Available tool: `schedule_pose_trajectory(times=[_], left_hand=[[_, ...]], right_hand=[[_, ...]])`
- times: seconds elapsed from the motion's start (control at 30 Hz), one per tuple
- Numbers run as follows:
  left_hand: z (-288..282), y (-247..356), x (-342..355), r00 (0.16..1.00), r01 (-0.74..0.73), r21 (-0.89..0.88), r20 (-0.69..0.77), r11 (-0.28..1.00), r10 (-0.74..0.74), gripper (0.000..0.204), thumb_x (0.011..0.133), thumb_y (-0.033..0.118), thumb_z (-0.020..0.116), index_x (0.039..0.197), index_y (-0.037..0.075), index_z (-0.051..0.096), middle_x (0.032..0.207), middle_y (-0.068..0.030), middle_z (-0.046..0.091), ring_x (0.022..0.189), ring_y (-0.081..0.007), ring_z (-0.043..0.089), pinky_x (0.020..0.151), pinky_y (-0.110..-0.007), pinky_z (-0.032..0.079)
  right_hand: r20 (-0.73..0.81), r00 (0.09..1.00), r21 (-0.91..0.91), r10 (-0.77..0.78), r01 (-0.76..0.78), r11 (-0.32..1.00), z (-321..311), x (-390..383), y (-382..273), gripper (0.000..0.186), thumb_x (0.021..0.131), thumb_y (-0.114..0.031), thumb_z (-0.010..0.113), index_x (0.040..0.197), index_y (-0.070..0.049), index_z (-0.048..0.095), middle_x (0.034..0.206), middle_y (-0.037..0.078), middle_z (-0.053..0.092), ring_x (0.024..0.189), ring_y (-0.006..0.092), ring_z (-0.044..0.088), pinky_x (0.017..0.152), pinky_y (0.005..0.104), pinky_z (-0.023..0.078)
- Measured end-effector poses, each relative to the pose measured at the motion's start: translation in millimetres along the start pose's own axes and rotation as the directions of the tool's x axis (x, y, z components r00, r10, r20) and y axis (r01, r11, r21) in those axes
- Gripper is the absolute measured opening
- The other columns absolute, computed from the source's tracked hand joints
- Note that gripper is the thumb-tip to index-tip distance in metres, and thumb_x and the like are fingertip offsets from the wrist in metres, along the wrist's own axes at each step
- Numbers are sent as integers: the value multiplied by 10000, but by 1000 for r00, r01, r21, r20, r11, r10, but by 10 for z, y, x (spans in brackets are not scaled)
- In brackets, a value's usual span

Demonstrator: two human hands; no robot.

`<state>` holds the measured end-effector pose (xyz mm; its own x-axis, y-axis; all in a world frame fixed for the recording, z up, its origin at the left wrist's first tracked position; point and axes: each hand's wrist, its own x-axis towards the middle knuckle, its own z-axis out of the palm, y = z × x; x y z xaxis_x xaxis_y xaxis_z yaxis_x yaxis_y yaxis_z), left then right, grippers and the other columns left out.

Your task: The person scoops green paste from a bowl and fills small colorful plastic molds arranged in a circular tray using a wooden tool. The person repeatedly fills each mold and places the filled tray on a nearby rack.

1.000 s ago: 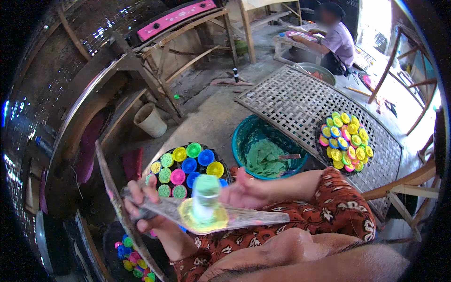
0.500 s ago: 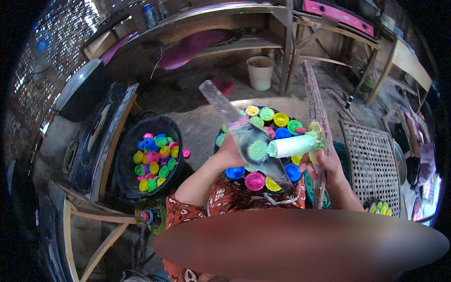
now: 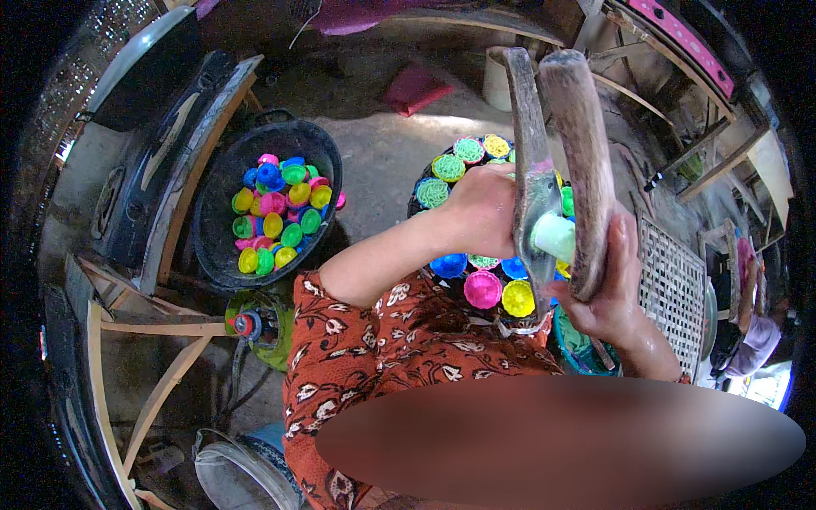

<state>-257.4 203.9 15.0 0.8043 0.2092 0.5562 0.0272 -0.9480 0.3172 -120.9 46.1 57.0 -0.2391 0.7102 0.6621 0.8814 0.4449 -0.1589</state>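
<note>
A wooden paddle (image 3: 587, 166) partly hides the pale cylinder (image 3: 553, 237).

there are two hands (image 3: 486, 208) (image 3: 614, 297), two wooden bars (image 3: 531, 127) (image 3: 582, 153), one pale cylinder (image 3: 557, 236).

The paddles (image 3: 585, 161) look rough, matt wood; the pale cylinder (image 3: 554, 236), smooth.

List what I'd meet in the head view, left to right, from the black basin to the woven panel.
Black basin → red item on the floor → left hand → wooden bar with metal middle → pale green cylinder → thicker wooden bar → right hand → woven panel
</note>
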Motion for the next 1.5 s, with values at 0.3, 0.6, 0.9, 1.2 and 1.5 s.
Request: schedule_pose_trajectory(times=[0.3,0.6,0.9,1.2,1.5], left_hand=[[68,-297,-38,993,106,-335,90,936,-80,604,606,283,716,1163,134,534,1133,-123,577,1029,-277,565,865,-366,456],[-339,-499,308,921,-289,-792,-383,-538,68,710,848,564,430,1395,138,274,1306,-175,444,1255,-337,373,1045,-487,272],[328,-817,273,894,-329,-731,-37,-598,-446,776,758,728,412,1273,149,461,722,-36,552,783,-260,551,902,-477,381],[530,-865,28,858,-382,-731,-55,-565,-510,643,811,658,425,1237,182,501,583,45,465,630,-175,530,780,-434,456],[411,-960,-216,815,-443,-751,-109,-490,-569,626,821,641,430,1239,180,499,553,58,462,603,-162,530,737,-425,489]], right_hand=[[755,570,539,324,-821,187,66,-323,548,1097,593,-640,705,1373,-12,257,1324,131,390,1187,226,410,981,402,343],[946,321,301,-43,-920,-251,-143,-792,524,1182,543,-751,646,1343,31,265,1181,244,481,994,310,559,823,408,482],[938,221,223,266,-975,25,-164,-779,850,1132,654,-826,417,1389,12,227,1124,162,547,997,247,556,786,365,471],[935,198,167,295,-978,128,-181,-673,859,847,708,-689,554,1174,16,496,1014,116,604,893,216,597,723,354,502],[926,224,195,305,-973,122,2,-559,688,756,736,-630,575,1136,11,531,973,91,620,820,183,595,692,320,495]])
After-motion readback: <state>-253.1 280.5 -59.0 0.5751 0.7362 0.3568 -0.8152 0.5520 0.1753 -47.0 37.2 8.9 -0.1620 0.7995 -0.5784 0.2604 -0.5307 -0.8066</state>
